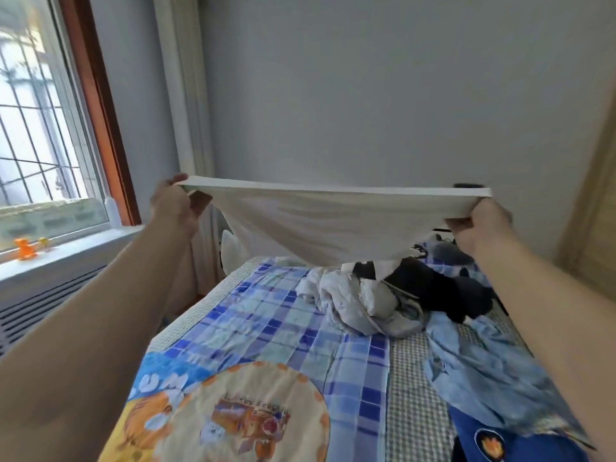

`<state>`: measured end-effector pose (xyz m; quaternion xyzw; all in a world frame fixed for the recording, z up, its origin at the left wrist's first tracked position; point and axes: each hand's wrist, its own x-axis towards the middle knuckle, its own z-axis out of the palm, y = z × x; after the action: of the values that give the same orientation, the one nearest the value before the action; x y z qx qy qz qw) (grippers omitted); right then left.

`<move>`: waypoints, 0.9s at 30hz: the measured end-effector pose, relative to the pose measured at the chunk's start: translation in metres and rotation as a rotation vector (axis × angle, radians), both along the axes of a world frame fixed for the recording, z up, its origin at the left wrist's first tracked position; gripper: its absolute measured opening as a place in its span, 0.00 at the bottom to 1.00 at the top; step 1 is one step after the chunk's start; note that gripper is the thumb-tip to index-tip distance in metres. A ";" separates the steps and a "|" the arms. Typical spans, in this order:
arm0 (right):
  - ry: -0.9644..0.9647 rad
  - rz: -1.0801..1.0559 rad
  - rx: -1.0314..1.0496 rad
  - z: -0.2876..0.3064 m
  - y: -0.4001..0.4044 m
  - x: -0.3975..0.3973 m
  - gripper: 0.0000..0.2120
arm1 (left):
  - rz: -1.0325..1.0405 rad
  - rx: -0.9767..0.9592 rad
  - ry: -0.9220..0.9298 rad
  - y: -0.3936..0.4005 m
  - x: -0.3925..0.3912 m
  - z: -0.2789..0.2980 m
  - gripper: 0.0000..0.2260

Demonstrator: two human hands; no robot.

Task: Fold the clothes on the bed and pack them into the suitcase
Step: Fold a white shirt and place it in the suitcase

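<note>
**White garment held up over the bed**

A blue garment (520, 441) is cut off at the frame's bottom. Farther on, a white garment (333, 221) is pinched at 2 corners by the left hand (175, 203) and right hand (480, 221), partly hiding the clothes pile (383, 295). No suitcase is seen.

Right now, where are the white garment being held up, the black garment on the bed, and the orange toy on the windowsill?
white garment (326, 225): head view, middle of the hanging cloth.
black garment (443, 288): head view, centre of the dark heap.
orange toy (25, 249): head view, on its body.
</note>
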<state>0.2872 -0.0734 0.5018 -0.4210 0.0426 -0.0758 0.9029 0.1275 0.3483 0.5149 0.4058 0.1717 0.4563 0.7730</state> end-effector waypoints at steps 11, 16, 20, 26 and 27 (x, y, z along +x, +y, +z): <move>0.383 0.120 -0.427 -0.323 -0.060 -0.067 0.14 | -0.129 0.036 0.745 -0.028 -0.105 -0.343 0.15; 0.648 0.220 -0.789 -0.497 -0.081 -0.104 0.06 | -0.187 -0.016 1.134 -0.049 -0.128 -0.534 0.19; 0.717 0.254 -1.158 -0.626 -0.079 -0.135 0.05 | -0.226 0.087 1.240 -0.074 -0.147 -0.668 0.20; 0.477 -0.046 -1.256 -0.715 -0.073 -0.164 0.20 | -0.079 0.387 1.223 -0.094 -0.173 -0.797 0.19; 0.432 -0.088 -1.221 -0.720 -0.074 -0.166 0.23 | -0.031 0.384 1.178 -0.096 -0.176 -0.803 0.19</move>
<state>0.1212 -0.1478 -0.2182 -0.8622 0.1895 -0.0369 0.4683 -0.0488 0.2519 -0.2879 0.7238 0.4786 0.1670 0.4681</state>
